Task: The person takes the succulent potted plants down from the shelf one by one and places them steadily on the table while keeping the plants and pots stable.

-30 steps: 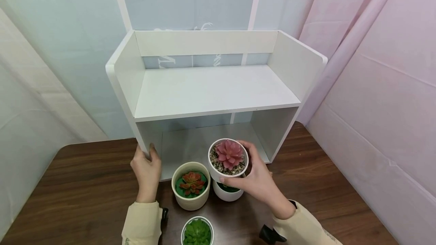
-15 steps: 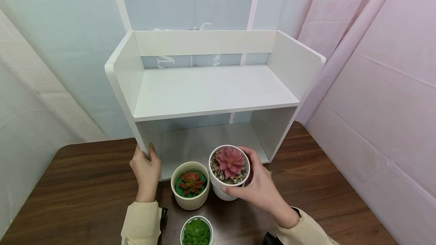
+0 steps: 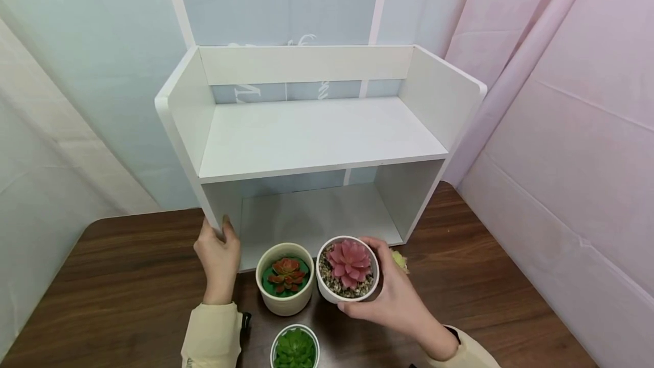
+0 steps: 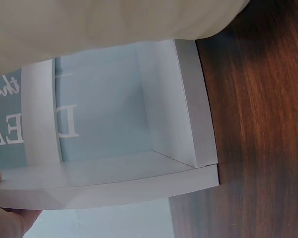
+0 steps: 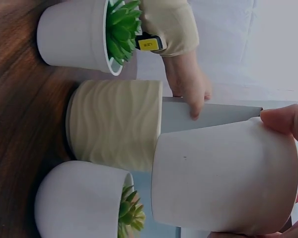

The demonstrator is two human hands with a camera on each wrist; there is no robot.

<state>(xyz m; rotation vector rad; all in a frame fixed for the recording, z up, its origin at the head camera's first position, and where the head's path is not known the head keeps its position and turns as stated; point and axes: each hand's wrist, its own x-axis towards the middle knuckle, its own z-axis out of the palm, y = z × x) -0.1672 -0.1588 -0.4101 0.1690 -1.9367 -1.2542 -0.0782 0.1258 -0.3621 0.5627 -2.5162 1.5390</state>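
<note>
My right hand point(image 3: 395, 297) grips a white pot point(image 3: 332, 291) holding a pink succulent point(image 3: 349, 264) in gravel. In the right wrist view this white pot point(image 5: 223, 178) hangs above the tabletop, next to a cream ribbed pot point(image 5: 114, 124). The cream pot point(image 3: 285, 300) carries a red succulent on green. My left hand point(image 3: 219, 257) holds the lower front edge of the white shelf's point(image 3: 317, 135) left side panel. In the left wrist view only that hand's edge point(image 4: 2, 218) shows under the shelf's side panel point(image 4: 196, 104).
A white pot with a green succulent point(image 3: 295, 348) stands nearest me on the brown wooden table point(image 3: 128, 277). Another white pot point(image 5: 79, 198) with a yellow-green plant sits beside the held one; its tip point(image 3: 399, 260) peeks past my fingers. Both shelf levels are bare.
My right hand has brought the pink succulent pot down and toward me, away from the shelf's lower opening. The left hand has stayed on the side panel.
</note>
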